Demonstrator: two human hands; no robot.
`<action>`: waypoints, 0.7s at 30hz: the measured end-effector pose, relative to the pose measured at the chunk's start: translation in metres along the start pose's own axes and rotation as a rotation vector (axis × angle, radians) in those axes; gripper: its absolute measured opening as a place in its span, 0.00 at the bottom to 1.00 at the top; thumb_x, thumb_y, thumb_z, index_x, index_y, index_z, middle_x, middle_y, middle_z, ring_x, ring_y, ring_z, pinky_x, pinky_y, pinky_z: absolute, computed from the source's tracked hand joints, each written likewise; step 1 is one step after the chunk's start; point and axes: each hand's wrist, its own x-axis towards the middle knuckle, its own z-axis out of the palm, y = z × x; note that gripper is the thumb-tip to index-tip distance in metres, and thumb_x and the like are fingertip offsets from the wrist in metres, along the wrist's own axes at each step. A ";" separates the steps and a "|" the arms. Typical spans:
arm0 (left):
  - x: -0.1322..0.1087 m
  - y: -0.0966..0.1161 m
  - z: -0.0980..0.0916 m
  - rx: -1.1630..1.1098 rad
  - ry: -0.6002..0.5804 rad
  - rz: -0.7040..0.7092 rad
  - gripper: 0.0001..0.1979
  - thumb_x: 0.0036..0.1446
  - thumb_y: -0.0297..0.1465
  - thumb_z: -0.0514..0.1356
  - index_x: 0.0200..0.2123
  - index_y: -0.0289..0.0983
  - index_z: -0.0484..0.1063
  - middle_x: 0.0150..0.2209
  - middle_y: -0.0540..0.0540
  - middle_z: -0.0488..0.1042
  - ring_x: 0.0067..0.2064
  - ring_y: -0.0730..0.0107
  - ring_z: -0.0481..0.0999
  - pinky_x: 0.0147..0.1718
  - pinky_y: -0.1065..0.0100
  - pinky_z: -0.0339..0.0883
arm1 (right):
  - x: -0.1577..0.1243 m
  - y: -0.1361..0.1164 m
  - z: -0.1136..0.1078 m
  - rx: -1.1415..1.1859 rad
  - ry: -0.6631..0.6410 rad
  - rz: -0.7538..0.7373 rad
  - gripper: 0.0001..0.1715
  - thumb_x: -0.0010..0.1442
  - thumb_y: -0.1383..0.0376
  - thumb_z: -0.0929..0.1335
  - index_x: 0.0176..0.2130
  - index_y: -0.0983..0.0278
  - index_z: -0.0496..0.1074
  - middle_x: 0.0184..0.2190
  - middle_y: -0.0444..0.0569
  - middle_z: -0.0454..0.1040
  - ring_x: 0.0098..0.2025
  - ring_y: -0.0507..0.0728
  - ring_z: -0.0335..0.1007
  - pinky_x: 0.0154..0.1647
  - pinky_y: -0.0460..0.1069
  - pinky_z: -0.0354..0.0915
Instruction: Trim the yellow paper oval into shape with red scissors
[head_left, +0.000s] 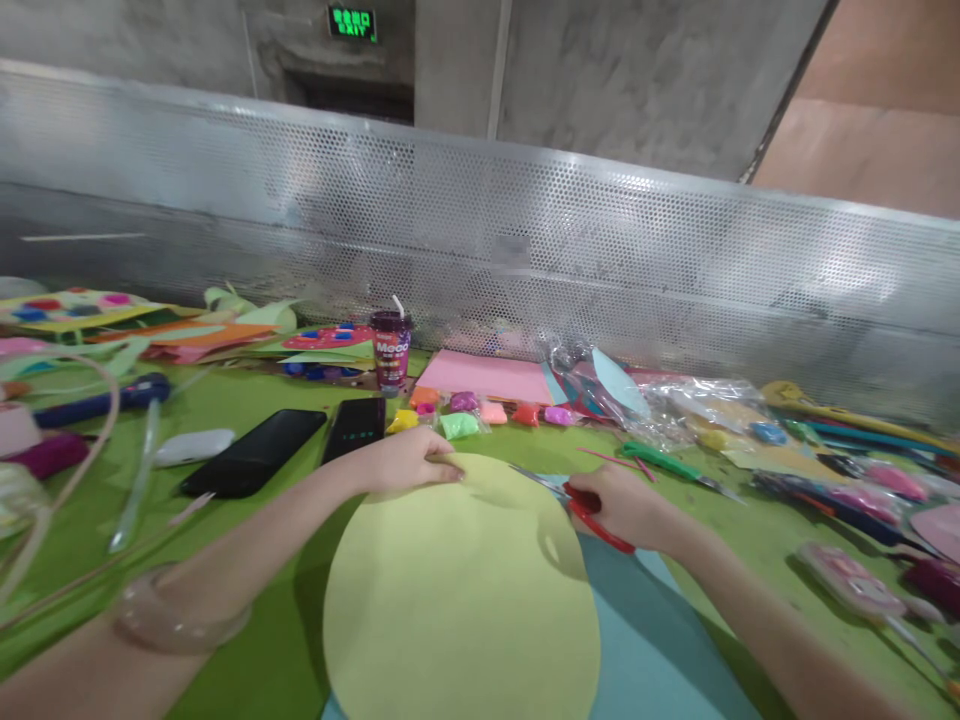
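A large rounded sheet of yellow paper (461,590) lies in front of me, partly over a blue sheet (652,630). My left hand (409,460) pinches its upper left edge, the thumb resting on top and the other fingers hidden behind. In my right hand (622,505) are red-handled scissors (600,525), held by the loops. Their metal blades point left over the upper right edge of the yellow paper. Whether the blades are cutting into it I cannot tell.
Beyond the paper stand a purple drink cup (390,355) and small colored clay packets (459,425). Two dark phones (259,455) lie to the left. A green-handled cutter (667,462) and plastic bags (675,410) are on the right. A perforated metal panel (480,240) borders the far side.
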 end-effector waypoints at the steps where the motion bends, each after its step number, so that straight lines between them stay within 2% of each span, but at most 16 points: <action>1: 0.000 0.000 0.000 -0.002 0.000 0.000 0.18 0.44 0.46 0.52 0.20 0.37 0.61 0.17 0.54 0.52 0.19 0.77 0.52 0.17 0.73 0.43 | 0.000 0.000 0.000 -0.005 -0.002 0.008 0.12 0.48 0.65 0.60 0.18 0.65 0.53 0.14 0.42 0.57 0.17 0.47 0.45 0.20 0.44 0.41; 14: 0.000 0.000 0.000 -0.037 0.010 0.001 0.17 0.43 0.46 0.53 0.20 0.37 0.63 0.17 0.54 0.56 0.18 0.77 0.53 0.17 0.72 0.43 | -0.003 0.000 -0.001 -0.028 0.005 0.023 0.10 0.49 0.67 0.60 0.19 0.65 0.58 0.16 0.43 0.61 0.18 0.47 0.48 0.20 0.44 0.41; 21: 0.000 0.000 0.001 -0.029 -0.004 0.017 0.17 0.45 0.45 0.52 0.20 0.37 0.63 0.16 0.54 0.55 0.18 0.77 0.52 0.17 0.72 0.43 | -0.002 0.001 0.003 -0.038 0.016 0.011 0.10 0.51 0.66 0.60 0.19 0.65 0.59 0.16 0.43 0.61 0.18 0.48 0.48 0.20 0.44 0.41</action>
